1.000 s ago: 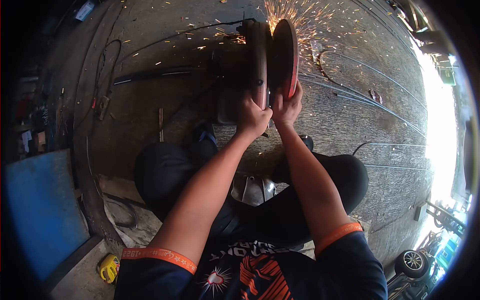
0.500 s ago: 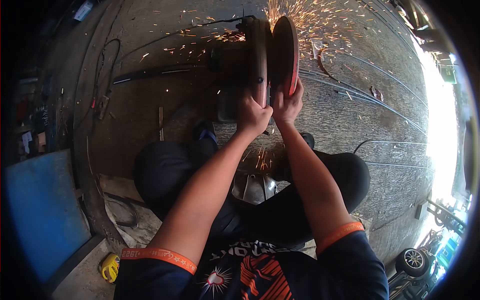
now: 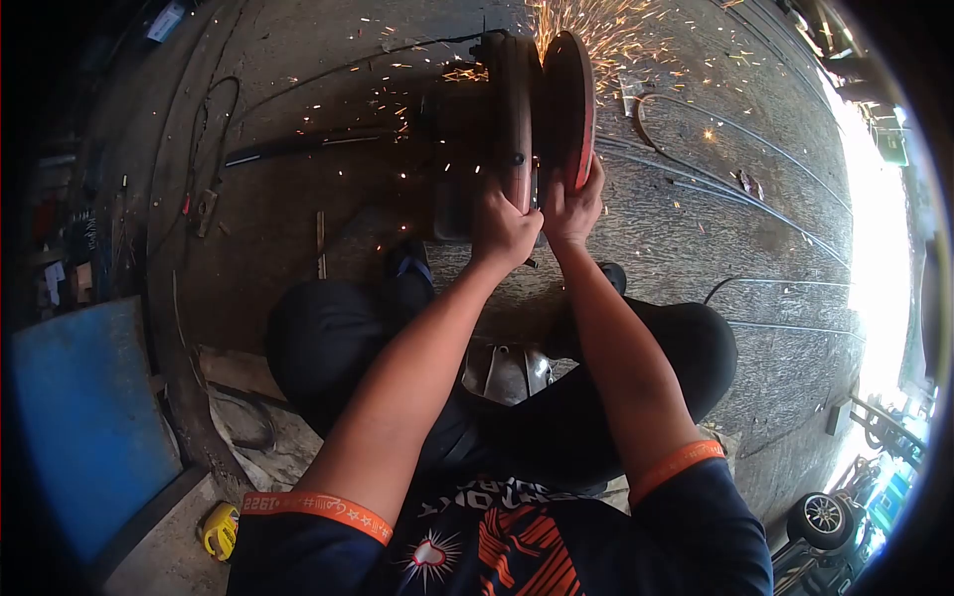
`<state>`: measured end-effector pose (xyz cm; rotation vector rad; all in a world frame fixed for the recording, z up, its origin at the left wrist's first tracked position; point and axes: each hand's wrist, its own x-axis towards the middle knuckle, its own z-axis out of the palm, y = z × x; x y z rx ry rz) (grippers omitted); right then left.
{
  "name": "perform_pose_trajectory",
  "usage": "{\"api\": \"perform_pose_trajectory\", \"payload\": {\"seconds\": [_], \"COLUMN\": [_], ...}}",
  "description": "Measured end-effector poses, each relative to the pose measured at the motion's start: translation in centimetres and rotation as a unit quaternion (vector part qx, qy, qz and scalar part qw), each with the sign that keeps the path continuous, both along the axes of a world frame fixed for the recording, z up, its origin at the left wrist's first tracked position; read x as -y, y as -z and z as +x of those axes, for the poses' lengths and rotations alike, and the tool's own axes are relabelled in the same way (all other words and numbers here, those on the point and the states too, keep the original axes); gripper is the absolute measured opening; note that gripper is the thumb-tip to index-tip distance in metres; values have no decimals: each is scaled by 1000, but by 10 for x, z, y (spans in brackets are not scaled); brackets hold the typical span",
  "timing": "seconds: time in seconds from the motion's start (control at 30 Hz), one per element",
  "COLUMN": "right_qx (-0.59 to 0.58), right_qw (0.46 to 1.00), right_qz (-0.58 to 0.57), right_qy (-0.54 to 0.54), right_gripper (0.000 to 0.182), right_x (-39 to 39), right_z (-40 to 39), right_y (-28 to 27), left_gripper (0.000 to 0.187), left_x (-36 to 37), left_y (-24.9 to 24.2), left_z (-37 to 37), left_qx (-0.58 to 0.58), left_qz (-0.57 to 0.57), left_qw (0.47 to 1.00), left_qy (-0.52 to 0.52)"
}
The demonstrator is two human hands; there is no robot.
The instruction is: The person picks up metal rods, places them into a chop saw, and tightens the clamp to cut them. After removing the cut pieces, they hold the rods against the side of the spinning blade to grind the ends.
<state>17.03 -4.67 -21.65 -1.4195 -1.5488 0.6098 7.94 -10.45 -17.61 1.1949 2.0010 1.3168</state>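
Observation:
My left hand (image 3: 507,226) is closed at the lower end of a curved brown metal rim (image 3: 518,119), its thumb pointing toward the gap on the right. My right hand (image 3: 574,207) has its fingers wrapped around the lower edge of a red-edged disc (image 3: 571,114), which stands upright beside the rim. Orange sparks (image 3: 586,35) spray from the top of the gap between the two. A dark machine body (image 3: 452,129), partly lost in shadow, sits left of the rim. Whether something small is pinched between my hands is hidden.
Long thin metal rods (image 3: 715,189) lie on the rough floor at the right. A dark strip (image 3: 298,147) and a looped cable lie to the left. Close by are a blue panel (image 3: 89,427), a yellow tape measure (image 3: 219,531) and a metal casing (image 3: 507,372) between my legs.
The spark spray has shifted in shape, and the sparks near my feet are gone. Both hands, the rim and the disc stay almost in place.

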Motion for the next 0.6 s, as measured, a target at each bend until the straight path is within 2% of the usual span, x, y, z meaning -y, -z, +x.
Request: {"api": "perform_pose_trajectory", "payload": {"seconds": [0.1,0.2,0.3,0.4,0.53,0.6], "right_qx": [-1,17,13,-1,3,3], "right_qw": [1000,1000,1000,1000,1000,1000], "right_qz": [-5,12,13,8,22,7], "right_qy": [0,11,1,1,0,-9], "right_gripper": [58,59,59,59,60,59], "right_x": [0,0,-1,-1,-1,0], "right_z": [0,-1,1,1,2,2], "right_y": [1,3,6,6,8,5], "left_gripper": [45,45,45,46,48,50], "left_x": [2,0,2,0,1,2], "left_y": [-8,-1,-9,6,5,3], "left_z": [-1,-1,-1,-1,0,0], "left_qx": [42,14,43,4,16,26], "left_qz": [-14,-26,-49,-22,-30,-65], "left_qw": [999,999,998,1000,999,997], "left_qy": [28,12,21,10,15,12]}}
